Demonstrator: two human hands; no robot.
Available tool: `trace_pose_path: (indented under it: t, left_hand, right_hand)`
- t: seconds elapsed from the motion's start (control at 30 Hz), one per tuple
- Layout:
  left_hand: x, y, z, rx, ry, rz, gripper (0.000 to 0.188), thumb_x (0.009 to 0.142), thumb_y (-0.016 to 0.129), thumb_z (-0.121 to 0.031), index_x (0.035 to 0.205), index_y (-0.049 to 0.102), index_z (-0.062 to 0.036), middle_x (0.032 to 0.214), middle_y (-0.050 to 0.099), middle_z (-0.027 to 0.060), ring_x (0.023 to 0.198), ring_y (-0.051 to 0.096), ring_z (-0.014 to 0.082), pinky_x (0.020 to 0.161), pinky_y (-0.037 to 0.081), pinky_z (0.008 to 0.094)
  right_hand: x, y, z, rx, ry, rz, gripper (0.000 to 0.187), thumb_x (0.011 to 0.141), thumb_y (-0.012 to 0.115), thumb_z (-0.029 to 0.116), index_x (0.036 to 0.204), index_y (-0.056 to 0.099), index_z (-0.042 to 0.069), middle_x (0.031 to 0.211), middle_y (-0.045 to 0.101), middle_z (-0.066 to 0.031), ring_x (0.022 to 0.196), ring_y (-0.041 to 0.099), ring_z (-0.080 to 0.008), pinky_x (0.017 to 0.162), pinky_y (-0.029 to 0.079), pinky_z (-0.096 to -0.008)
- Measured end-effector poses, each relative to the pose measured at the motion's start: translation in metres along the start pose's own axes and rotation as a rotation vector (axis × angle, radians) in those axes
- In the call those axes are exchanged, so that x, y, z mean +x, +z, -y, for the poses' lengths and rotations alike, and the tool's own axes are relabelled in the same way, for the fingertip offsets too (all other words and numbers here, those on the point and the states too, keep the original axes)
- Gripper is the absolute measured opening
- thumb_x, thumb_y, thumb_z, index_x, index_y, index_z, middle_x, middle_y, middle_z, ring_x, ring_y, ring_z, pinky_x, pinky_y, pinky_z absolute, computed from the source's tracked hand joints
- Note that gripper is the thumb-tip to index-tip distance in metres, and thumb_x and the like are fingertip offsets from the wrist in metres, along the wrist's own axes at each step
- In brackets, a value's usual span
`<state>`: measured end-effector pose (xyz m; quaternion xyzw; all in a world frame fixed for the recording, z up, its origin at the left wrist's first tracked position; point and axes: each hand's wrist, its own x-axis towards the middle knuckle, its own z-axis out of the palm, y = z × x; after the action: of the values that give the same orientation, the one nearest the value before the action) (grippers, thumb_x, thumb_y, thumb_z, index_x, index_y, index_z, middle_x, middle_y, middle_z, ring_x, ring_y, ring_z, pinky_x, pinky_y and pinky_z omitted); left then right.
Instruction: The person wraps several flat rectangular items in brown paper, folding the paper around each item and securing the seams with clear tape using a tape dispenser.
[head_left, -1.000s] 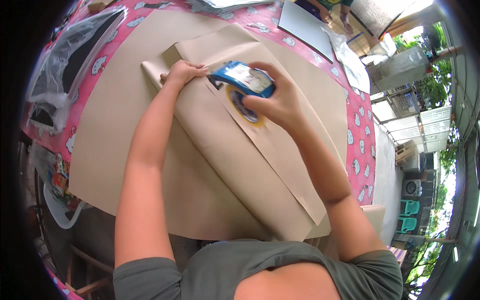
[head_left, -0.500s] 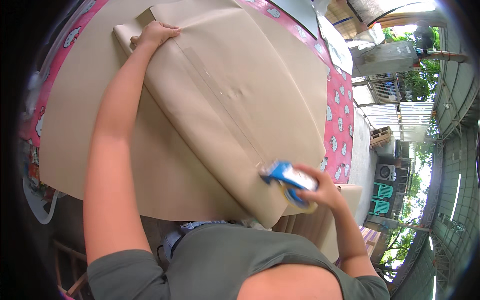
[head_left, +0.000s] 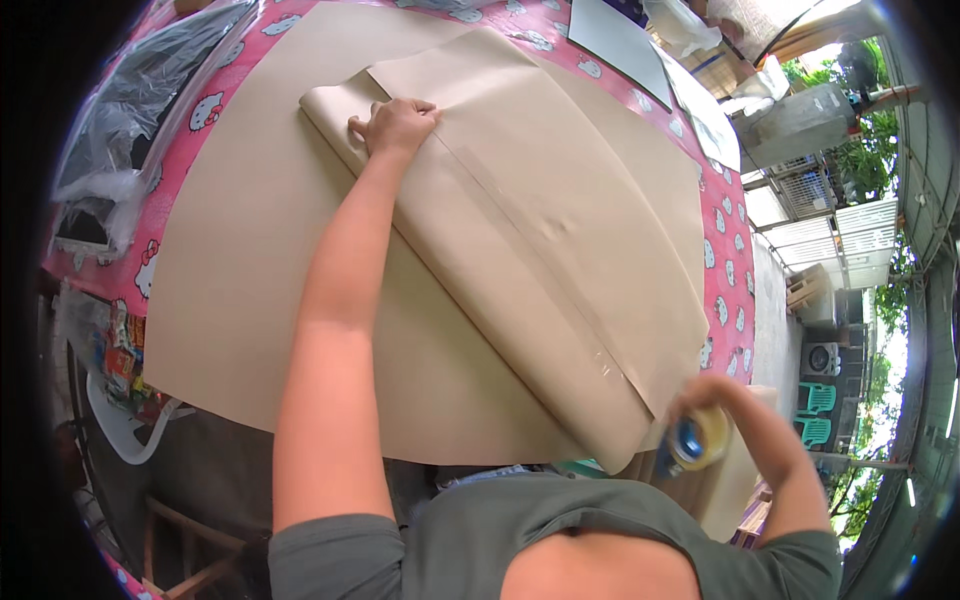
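Large brown paper sheets lie spread on the table, one folded over into a long flat parcel running diagonally. A strip of clear tape follows its seam. My left hand presses down on the upper end of the fold, fingers resting across the seam and thumb apart. At the lower right, just beyond the parcel's near end, my right hand grips a blue tape dispenser with a roll of yellowish tape. Motion blurs the dispenser, and its cutting edge cannot be made out.
A pink patterned tablecloth shows around the paper. Clear plastic wrap covers dark items at the far left. White flat boards lie at the far right. Below the table's left edge are a white plastic chair and a wooden frame.
My right hand has moved the tape dispenser off the parcel's near end, down and outward, turning it. The left hand stays on the fold. The whole view has shifted.
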<state>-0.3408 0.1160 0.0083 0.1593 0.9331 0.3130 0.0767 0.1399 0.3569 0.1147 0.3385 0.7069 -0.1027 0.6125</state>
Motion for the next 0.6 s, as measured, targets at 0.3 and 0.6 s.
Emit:
trace_pose_path:
  t: [0.3,0.6]
  left_hand:
    - [-0.102,0.066,-0.037,0.539,0.559,0.153,0.057,0.092,0.028,-0.035,0.14,0.024,-0.0037,0.149,0.009,0.0166,0.136,0.005,0.0399,0.097,0.005,0.0719]
    - [-0.316,0.02,-0.051,-0.232,0.451,0.634,0.049,0.094,0.036,-0.031,0.134,0.035,-0.0028,0.138,0.033,0.0196,0.13,0.028,0.0328,0.107,0.018,0.0438]
  right_hand:
    - [0.004,-0.001,-0.156,0.487,-0.058,-1.537,0.066,0.065,0.074,0.028,0.119,0.051,-0.002,0.099,0.063,-0.0193,0.091,0.062,-0.0282,0.079,0.047,-0.0356]
    - [0.113,-0.088,-0.072,0.168,0.331,-1.567,0.055,0.069,0.073,0.032,0.12,0.056,0.024,0.114,0.053,-0.0184,0.103,0.052,-0.0318,0.089,0.04,-0.043]
